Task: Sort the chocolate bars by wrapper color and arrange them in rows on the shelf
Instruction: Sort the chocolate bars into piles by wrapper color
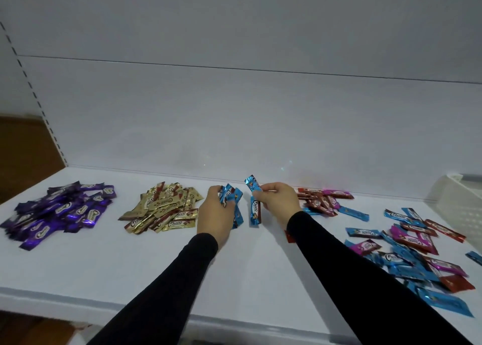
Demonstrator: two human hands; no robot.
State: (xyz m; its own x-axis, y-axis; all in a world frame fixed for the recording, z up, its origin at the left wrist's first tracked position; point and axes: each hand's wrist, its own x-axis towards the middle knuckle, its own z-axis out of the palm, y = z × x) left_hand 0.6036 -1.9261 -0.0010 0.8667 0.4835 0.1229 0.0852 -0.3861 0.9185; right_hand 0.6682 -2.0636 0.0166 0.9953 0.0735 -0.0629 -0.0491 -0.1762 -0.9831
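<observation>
On the white shelf (pixel 146 271) lie a purple-wrapped pile (pixel 61 210) at the left and a gold-wrapped pile (pixel 164 206) beside it. My left hand (pixel 216 214) is shut on a bunch of blue bars (pixel 230 196) just right of the gold pile. My right hand (pixel 279 201) pinches one blue bar (pixel 252 184), tilted upward. Another blue bar (pixel 255 214) lies flat between my hands. A small red and pink group (pixel 323 200) sits behind my right hand. A mixed heap (pixel 417 253) of blue, pink and red bars spreads at the right.
The shelf's back panel (pixel 234 115) rises right behind the piles. A white perforated basket (pixel 461 204) stands at the far right edge. A slotted upright (pixel 44 115) runs down the left side. The shelf's front lip (pixel 78 297) is near me.
</observation>
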